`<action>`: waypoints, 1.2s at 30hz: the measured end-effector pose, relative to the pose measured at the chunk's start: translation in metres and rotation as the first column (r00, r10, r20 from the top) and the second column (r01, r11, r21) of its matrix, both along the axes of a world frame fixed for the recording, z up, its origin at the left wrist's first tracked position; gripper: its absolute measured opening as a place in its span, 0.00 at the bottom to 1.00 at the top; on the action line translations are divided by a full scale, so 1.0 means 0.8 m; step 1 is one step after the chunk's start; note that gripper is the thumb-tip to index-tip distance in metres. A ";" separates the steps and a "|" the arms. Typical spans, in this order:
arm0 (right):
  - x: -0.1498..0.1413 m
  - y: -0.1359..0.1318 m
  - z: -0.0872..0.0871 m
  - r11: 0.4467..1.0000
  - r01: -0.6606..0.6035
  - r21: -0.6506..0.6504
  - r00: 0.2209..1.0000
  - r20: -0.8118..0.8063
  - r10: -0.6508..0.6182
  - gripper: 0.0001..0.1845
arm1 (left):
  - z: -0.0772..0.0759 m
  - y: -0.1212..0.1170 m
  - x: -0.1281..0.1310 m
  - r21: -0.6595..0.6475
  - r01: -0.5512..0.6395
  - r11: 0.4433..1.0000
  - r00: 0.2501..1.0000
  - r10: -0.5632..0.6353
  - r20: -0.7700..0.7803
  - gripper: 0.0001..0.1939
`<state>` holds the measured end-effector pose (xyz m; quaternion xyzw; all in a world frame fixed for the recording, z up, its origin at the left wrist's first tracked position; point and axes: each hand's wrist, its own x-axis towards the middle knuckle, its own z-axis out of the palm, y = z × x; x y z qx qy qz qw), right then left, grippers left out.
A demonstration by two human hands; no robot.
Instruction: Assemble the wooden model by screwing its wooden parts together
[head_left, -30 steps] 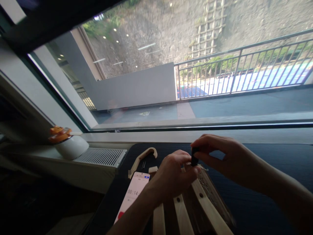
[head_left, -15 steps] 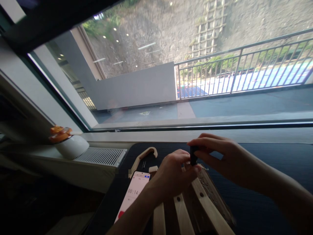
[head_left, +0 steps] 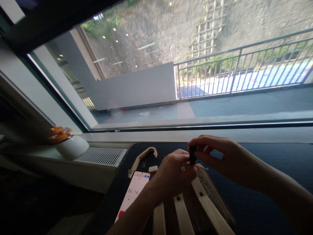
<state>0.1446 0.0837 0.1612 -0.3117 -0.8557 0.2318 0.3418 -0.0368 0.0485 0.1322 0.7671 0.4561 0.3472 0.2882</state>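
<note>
Your right hand (head_left: 220,150), to the right of the phone (head_left: 134,186) and farther from you, pinches a short black piece (head_left: 193,155) between thumb and fingertips, holding it roughly upright. Your left hand (head_left: 177,169), between the phone and that piece, has its thumb and forefinger closed about the upper end of a pale slat (head_left: 207,204), just below the black piece; whether the two parts touch there cannot be told, since your fingers cover the spot.

This slat, pierced by a dark hole, runs back toward you on the phone's right. Nearer the phone lie a middle slat (head_left: 184,217), also pierced, and a left slat (head_left: 159,218); your left hand and forearm hide their far parts and also overlap the phone's right edge. A brown patterned object (head_left: 213,189) lies outermost, right of the phone and alongside the pierced slat.

Just beyond the phone, note a curved wooden hook (head_left: 145,155), two slender pale pins (head_left: 144,164) and, close to the phone's upper right corner, a small wooden block end (head_left: 153,169). All rest on the dark table (head_left: 269,150) beneath the phone. Farther left of the phone stand a slotted grille (head_left: 100,156) and a white container (head_left: 73,147) with an orange top; the window sill (head_left: 151,136) crosses beyond it.
</note>
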 end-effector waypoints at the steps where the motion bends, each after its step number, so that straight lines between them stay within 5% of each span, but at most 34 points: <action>1: 0.000 0.000 0.000 1.000 -0.001 -0.007 1.000 0.002 0.001 0.11 | 0.000 0.000 0.000 0.000 -0.003 1.000 1.000 0.003 -0.002 0.06; 13: 0.001 0.004 -0.001 0.997 0.064 0.031 0.998 0.006 -0.064 0.11 | 0.007 -0.001 0.002 -0.038 -0.011 0.999 0.999 0.009 -0.051 0.07; 36: -0.002 0.000 0.001 0.997 -0.074 0.012 0.996 -0.042 0.074 0.09 | 0.000 0.000 -0.001 0.018 0.014 1.000 1.000 -0.014 0.001 0.05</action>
